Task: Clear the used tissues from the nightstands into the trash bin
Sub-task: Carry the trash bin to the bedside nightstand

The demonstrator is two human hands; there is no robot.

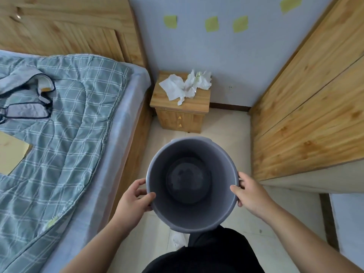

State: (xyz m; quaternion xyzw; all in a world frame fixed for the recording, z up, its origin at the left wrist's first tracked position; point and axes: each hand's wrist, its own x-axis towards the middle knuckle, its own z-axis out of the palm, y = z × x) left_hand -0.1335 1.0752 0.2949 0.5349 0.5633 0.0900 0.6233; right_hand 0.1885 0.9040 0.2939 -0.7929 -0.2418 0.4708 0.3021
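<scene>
Nearest, the left hand and the right hand each have a closed grip on the trash bin, thumbs hooked inside the rim and fingers wrapped outside, on opposite sides. The bin hangs over the tiled floor in the aisle between the bed and the wardrobe, and it looks empty: only its dark bottom shows.

Further on, the nightstand stands against the wall beside the head of the bed. The used tissues lie crumpled in a loose pile across its top, spreading from the left edge to the far right corner, one tail drooping toward the front edge.

The step in hand seems to be bringing the bin up to this nightstand; no tissue is cleared yet. Next, the bin likely needs setting down just before the nightstand, or holding one-handed, so a freed hand can gather the pile.
</scene>
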